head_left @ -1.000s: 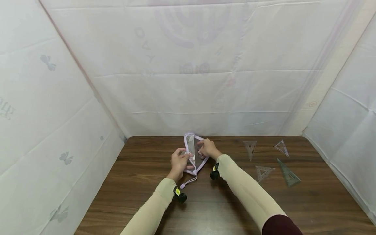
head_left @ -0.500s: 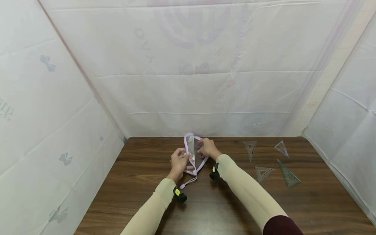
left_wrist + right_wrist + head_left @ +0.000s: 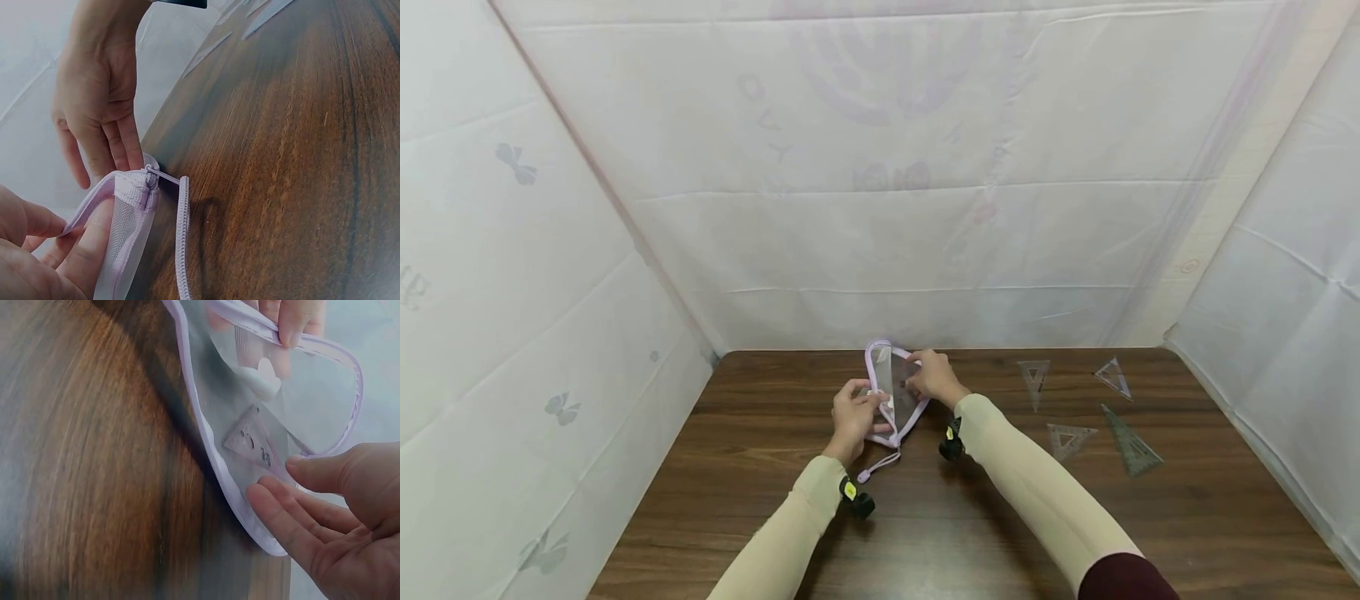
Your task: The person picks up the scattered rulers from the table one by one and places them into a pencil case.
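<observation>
A see-through mesh pouch with lilac zip edging (image 3: 870, 363) is held spread at the far middle of the table. My left hand (image 3: 852, 418) pinches its near zip edge between thumb and fingers. My right hand (image 3: 936, 377) reaches in at the other side, its fingers fairly straight. Inside the pouch, in the right wrist view, lies a small clear set square (image 3: 249, 439) with dark print. One corner of it is right at the fingertips of my right hand (image 3: 337, 519), thumb and fingers apart. A lilac zip-pull strap (image 3: 182, 237) hangs from the pouch's near end.
Several more set squares lie to the right on the wooden table (image 3: 760, 517): a clear one (image 3: 1026, 375), a bluish one (image 3: 1123, 387), another clear one (image 3: 1054, 442) and a larger greenish one (image 3: 1131, 446). Pale cloth walls (image 3: 925, 250) rise behind and at both sides.
The view has shifted slightly, so everything sits a little further left. Both hands and the pouch stay almost as they were.
</observation>
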Available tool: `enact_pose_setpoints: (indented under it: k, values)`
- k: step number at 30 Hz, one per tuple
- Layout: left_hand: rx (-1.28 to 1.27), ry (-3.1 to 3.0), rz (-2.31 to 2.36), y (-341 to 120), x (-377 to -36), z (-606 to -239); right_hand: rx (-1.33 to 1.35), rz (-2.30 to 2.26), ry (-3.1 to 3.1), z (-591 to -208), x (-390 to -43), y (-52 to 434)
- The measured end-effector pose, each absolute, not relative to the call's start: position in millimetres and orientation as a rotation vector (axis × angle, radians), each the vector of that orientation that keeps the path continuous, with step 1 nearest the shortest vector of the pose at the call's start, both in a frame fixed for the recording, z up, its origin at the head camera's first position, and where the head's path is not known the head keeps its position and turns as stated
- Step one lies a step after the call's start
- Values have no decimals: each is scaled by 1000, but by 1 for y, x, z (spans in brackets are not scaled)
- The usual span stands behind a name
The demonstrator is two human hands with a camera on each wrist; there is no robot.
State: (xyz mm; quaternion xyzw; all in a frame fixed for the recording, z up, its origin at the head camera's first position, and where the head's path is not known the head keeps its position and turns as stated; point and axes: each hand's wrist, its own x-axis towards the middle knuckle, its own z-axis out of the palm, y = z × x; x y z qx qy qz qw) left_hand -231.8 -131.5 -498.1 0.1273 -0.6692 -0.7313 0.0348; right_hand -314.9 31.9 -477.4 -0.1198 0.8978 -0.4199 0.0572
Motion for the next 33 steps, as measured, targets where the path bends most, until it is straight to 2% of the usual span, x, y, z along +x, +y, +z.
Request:
enact_pose_setpoints:
  k: [21, 33]
  values:
    - [417, -2028, -2276, -131, -232, -502, -491, -1358, 2696, -476, -315, 64]
    - [447, -2022, -2298, -132, -234, -501, -643, -1314, 2692, -462, -308, 83]
